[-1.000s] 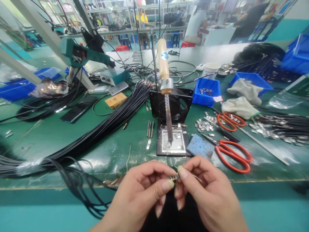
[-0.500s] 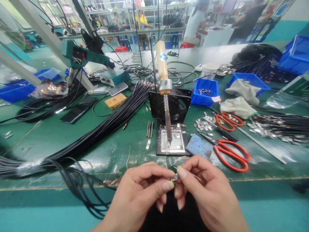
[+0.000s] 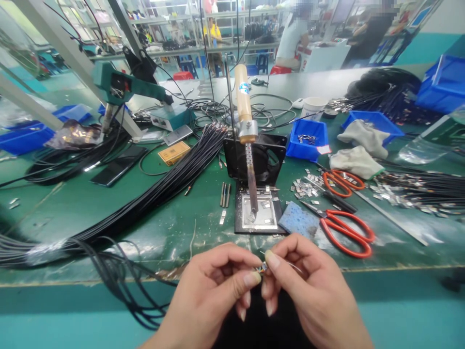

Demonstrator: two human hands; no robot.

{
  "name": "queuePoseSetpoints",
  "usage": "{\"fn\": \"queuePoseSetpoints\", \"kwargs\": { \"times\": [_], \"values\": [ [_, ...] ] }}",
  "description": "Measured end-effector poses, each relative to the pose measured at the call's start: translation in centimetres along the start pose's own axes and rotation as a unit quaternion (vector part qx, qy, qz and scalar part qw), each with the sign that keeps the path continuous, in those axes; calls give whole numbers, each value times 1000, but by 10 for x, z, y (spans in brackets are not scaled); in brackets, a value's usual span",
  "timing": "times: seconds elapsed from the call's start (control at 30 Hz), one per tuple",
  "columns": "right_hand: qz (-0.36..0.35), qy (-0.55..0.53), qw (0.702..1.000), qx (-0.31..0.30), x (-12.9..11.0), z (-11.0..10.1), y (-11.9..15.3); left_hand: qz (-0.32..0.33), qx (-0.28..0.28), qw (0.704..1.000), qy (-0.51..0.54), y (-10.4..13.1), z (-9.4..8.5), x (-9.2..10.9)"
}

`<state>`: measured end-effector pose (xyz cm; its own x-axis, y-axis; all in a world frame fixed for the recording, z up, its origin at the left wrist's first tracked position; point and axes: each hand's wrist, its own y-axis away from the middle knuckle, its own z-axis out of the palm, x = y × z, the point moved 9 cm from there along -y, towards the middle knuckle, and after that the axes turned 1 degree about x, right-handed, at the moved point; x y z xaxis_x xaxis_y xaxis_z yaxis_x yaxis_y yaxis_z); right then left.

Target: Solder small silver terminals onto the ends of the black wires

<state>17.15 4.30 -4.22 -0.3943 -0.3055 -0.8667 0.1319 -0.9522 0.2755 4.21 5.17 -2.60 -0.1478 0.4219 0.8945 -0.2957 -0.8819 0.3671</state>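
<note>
The small cable end [image 3: 263,267], a tuft of thin coloured wires with a bit of shiny metal, sits between the fingertips of both hands, just in front of the middle of the front edge of the surface [image 3: 214,237]. The left hand [image 3: 214,286] pinches it between thumb and forefinger, the other fingers curled below. The right hand [image 3: 312,286] has thumb and forefinger clamped on a thin pale wire [image 3: 296,266], its short tip poking out past the thumb, its tail curving behind; whether they also grip the metal bit is too small to tell.

Beyond the hands, back from the front edge, a soldering iron [image 3: 243,102] slants down from a metal clamp [image 3: 247,132], its round wooden handle above a perforated, browned barrel. The barrel ends over a square silvery tray [image 3: 266,205] on a flat black base [image 3: 239,213]. A porous blue sponge [image 3: 300,220] lies beside the base, then scissors [image 3: 348,232] with smooth, looped orange handles near the front edge. Crumpled, pale fabric gloves [image 3: 356,162] lie toward the right edge. Sleek black cables [image 3: 145,203] sweep in a thick bundle toward the left front corner, bound in glossy wrap [image 3: 47,253].
</note>
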Motion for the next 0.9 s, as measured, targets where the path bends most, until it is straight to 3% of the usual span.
{"fn": "queuePoseSetpoints", "kwargs": {
  "times": [0.17,0.5,0.9],
  "values": [
    [1,-11,1000,-6,1,0,0,10,36,999,-10,0,-8,-1],
    [-11,-14,1000,-21,2,1,-3,51,43,998,-9,0,-7,1],
    [-49,46,998,-19,-9,-3,0,-2,39,999,-11,-1,-6,-8]
  ]
}}
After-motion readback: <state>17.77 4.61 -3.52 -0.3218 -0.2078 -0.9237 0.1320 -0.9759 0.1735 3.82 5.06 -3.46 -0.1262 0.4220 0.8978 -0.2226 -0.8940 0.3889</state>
